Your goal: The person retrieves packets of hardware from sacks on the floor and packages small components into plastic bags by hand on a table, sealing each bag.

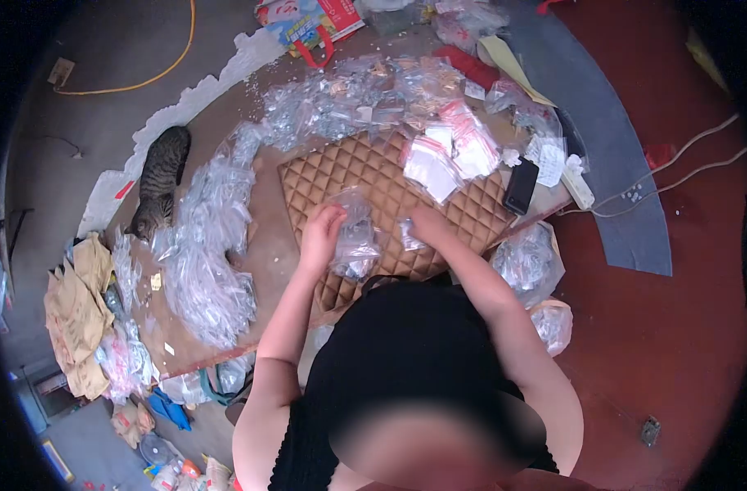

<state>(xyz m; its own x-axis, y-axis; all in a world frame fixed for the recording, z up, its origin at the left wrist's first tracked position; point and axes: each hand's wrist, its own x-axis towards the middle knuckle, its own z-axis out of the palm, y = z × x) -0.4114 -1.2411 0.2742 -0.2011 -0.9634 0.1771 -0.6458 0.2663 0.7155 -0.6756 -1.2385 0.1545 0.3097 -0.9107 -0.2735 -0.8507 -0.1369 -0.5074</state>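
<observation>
Brown under its clutter, the bench (267, 204) carries a quilted mat (316, 176), and from my remote seat I see a clear bag (359, 233) lying on that mat. I judge it light, limp and slippery, best taken by its rim. The left hand (324, 233) meets its edge; whether that grip is closed, I cannot tell. Smallest, a silvery packet (409, 237) appears pinched in the right hand's (427, 225) grip; a corner hold should suit it.
</observation>
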